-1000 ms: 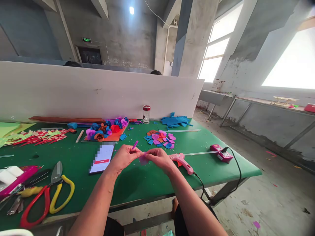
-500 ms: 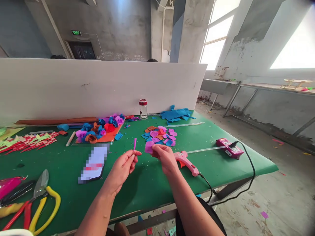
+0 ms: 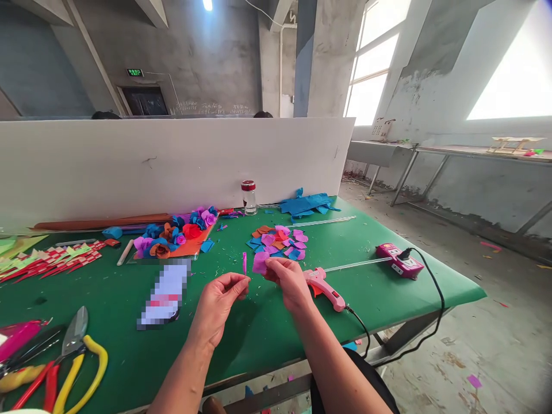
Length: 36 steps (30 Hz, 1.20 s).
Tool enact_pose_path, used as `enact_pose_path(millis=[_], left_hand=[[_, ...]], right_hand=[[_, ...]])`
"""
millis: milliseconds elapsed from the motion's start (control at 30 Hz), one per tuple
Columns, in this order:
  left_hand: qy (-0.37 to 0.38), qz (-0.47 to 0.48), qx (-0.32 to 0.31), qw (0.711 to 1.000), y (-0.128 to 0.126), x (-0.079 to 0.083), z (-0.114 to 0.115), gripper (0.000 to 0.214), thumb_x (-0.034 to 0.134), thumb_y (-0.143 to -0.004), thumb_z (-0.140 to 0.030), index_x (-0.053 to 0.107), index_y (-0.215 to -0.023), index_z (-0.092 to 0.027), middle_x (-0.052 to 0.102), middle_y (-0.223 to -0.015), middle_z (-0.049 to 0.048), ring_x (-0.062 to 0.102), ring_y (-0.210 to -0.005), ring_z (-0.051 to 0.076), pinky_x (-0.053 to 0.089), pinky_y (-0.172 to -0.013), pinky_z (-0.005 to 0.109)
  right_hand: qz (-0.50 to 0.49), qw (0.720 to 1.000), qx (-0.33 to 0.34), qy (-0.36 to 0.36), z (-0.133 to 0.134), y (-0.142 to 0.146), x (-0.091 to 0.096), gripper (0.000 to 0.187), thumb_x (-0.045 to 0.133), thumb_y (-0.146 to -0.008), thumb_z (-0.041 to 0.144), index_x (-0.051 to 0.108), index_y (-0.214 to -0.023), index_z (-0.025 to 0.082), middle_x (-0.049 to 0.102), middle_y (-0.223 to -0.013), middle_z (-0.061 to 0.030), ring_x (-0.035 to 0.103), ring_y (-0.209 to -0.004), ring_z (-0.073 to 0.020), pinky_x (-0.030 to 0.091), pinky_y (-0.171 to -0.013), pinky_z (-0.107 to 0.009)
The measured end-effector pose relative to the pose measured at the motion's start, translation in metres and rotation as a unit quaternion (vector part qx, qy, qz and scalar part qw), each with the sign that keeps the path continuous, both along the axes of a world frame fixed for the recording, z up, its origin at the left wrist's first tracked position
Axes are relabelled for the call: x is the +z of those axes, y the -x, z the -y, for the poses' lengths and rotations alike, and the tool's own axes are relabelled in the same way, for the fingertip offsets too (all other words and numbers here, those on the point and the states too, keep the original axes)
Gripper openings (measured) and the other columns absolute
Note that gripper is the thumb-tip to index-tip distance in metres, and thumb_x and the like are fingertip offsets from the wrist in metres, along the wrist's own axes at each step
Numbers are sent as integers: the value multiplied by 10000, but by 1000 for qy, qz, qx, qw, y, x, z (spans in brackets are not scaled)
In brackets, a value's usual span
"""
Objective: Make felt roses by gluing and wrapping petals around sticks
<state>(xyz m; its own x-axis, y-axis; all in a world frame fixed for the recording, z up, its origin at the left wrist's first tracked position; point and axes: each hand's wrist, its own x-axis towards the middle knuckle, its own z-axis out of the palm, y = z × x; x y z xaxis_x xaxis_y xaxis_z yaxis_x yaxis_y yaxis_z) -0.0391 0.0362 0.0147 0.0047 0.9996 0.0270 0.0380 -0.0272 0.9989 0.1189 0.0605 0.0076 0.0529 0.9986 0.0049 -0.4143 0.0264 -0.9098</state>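
My left hand (image 3: 222,302) is closed, pinching a narrow rolled strip of purple paper (image 3: 244,263) that stands upright above the fingertips. Close by on the right, my right hand (image 3: 288,279) grips a small purple paper petal (image 3: 259,263) between thumb and fingers. The strip and the petal are near each other but apart. Behind the hands lies a pile of cut paper petals (image 3: 276,241) in purple, blue and orange. A pink hot glue gun (image 3: 325,287) rests on the table just right of my right hand, with a clear glue stick (image 3: 357,264) beyond it.
Finished paper flowers (image 3: 176,237) lie at the back left, near a phone (image 3: 164,293). Pliers and cutters (image 3: 75,339) are at the front left. A lidded glass jar (image 3: 249,198), blue paper (image 3: 307,204) and a pink power strip (image 3: 399,260) with a cord stand on the green table (image 3: 414,310).
My left hand has moved right, bringing the strip closer to the petal, and its fingers have shifted on the strip. The right hand keeps its hold. The view has tilted slightly.
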Motion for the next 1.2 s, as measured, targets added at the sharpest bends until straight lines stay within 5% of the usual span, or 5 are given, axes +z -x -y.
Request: enact_pose_path(millis=[267, 1200], left_hand=[[29, 15, 1, 999, -4, 0, 0, 430, 840, -570, -505, 764, -787, -142, 593, -571, 0, 429, -482, 88, 300, -436, 214], [9, -13, 9, 1000, -9, -5, 1, 438, 810, -577, -550, 740, -733, -147, 549, -514, -16, 439, -460, 101, 324, -398, 213]], right_hand=[[3, 1000, 11, 3, 4, -3, 6, 270, 714, -603, 405, 592, -518, 180, 505, -557, 18, 453, -581, -128, 412, -649, -281], [-20, 999, 32, -6, 8, 5, 7, 243, 715, -627, 408, 649, -627, 174, 558, -598, 15, 507, -599, -125, 457, -698, -287]])
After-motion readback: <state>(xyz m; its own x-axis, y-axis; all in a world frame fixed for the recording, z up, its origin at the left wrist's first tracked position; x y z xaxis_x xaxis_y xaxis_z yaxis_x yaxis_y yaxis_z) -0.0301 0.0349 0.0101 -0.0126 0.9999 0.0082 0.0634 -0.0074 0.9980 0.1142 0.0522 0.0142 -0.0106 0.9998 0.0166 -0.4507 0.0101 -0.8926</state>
